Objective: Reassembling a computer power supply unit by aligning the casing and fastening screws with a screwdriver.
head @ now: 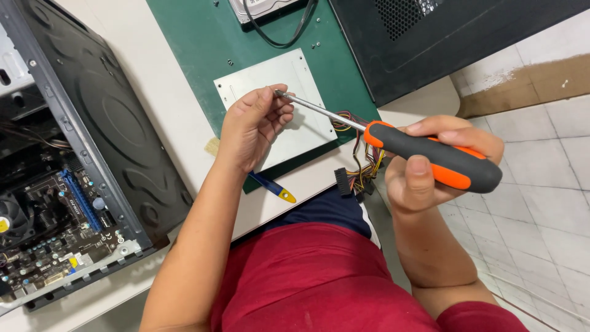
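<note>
My right hand (430, 166) grips the grey and orange handle of a screwdriver (430, 157), whose metal shaft runs up and left. My left hand (255, 123) pinches its fingertips at the shaft's tip; whatever it may hold there is too small to make out. Both hands hover over a pale metal plate (304, 80) lying on a green mat (196, 43). A bundle of coloured wires with a black connector (353, 172) hangs off the desk edge between my hands.
An open black computer case (104, 123) with its motherboard (55, 227) fills the left. A second black case (442, 37) stands at the top right. A hard drive with a cable (270, 9) lies at the top. A blue and yellow tool (273, 187) sits under my left wrist.
</note>
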